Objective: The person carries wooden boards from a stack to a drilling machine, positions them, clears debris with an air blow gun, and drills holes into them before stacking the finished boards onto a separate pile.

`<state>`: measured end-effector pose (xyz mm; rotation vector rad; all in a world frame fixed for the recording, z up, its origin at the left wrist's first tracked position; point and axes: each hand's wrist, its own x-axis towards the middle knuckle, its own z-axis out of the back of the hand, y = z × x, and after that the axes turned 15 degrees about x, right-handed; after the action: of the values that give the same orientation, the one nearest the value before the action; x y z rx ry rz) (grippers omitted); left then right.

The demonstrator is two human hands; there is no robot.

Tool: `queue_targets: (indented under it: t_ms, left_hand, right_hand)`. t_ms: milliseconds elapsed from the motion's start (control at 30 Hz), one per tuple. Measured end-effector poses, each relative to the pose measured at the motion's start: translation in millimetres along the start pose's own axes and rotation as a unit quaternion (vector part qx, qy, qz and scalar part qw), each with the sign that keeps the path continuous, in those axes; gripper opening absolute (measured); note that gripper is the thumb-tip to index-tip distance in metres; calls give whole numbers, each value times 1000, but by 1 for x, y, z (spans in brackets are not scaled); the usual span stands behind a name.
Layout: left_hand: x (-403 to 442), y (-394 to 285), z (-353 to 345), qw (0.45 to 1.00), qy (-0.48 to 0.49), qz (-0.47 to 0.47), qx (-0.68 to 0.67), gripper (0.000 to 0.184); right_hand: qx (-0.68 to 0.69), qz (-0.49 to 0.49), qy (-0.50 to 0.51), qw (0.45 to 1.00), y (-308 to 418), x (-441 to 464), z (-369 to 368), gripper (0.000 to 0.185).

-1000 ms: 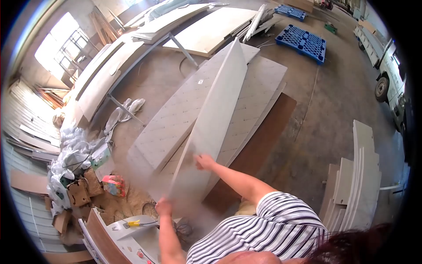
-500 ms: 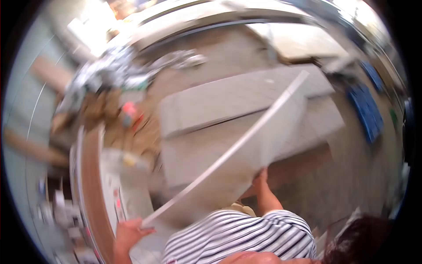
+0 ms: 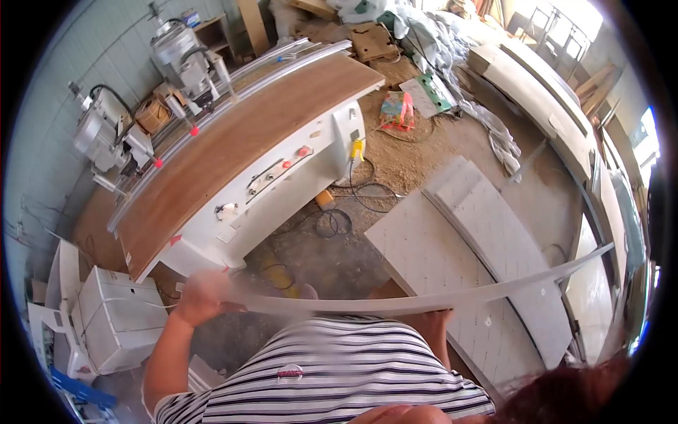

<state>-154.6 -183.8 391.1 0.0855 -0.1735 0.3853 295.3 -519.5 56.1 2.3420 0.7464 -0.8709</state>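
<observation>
A long pale panel (image 3: pixel 374 305) stretches edge-on across the front of my striped shirt. Its left end is in my left hand (image 3: pixel 206 297), whose fingers are wrapped round it. Farther right, my right hand (image 3: pixel 432 318) grips the panel from below, partly hidden behind it. Beyond the left hand stands a white machine with a brown wooden top (image 3: pixel 261 127), its front bearing red buttons. Under and beyond the panel's right part, stacked pale boards (image 3: pixel 487 226) lie on the floor.
Cables (image 3: pixel 332 222) lie on the floor beside the machine, near a yellow air gun (image 3: pixel 357 149). Sawdust and a red bag (image 3: pixel 397 111) are behind. A white cabinet (image 3: pixel 116 318) stands at the left, and a rack of boards (image 3: pixel 537 92) at the right.
The view has swung left from the board stack to the machine. The panel, still in both hands, has turned from pointing away to lying crosswise in front of my body.
</observation>
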Motion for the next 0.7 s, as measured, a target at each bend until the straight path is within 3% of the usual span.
queue_targets:
  t_ms: [67,100,133,200,467,600,667,700]
  left_hand:
    - [-30,27,-22,997,-46,38,-42,40]
    - [-50,48,-43,999,-25,39,-28,36]
    - [-52,54,-48,998,-30,47,-30,36]
    - [-37,57,-50,991,52,113,-44,33]
    - [92,58,-52,942,-246,82,-215,34]
    - [137,78,-39,915,-315,129,-216,33]
    - [158,93,-31,885,-375,188,-204,40]
    - [165,93,-18,843,-392,234,-284,40]
  right_hand:
    - [53,42,-3,998,-5,4,-54,35]
    - [86,55,-7,995,-7,6,-82,36]
    - [65,74,49,994,-19,-6,-118,39]
    - [53,88,105,989,-49,-73,-200,46]
    - [1,17,266,964,-133,-105,-373,60]
    - [-60,83,378,920,-189,-114,-459,63]
    - [-69,109,423,897,-217,-121,-497,62]
    - [-81,118,469,872,-230,-123,-517,60]
